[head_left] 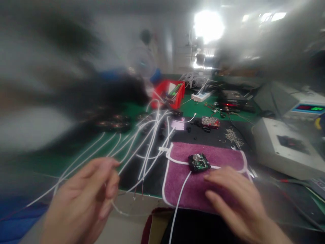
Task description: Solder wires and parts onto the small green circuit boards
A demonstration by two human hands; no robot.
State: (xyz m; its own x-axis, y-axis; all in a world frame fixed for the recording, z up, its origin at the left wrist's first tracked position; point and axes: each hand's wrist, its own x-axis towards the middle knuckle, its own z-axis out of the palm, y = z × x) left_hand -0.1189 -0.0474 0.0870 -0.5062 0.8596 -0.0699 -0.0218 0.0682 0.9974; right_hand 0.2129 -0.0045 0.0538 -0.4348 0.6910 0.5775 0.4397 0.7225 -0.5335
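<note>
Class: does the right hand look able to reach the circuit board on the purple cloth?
Probably yes: the right hand rests on the purple cloth just beside the circuit board, nothing between them.

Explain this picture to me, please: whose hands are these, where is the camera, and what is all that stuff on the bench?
There is no machine here. A person wears a camera on the head, so you look forward and down at their own two hands. The edges of the picture are blurred. The left hand seems to pinch a thin white cable, close to a bundle of white cables fanned across the green bench. The right hand lies open on a purple cloth, with its fingertips just short of a small circuit board that has its own white lead. Further back are a red bin, a tray of small metal parts, loose pins and a white box-shaped machine.
</note>
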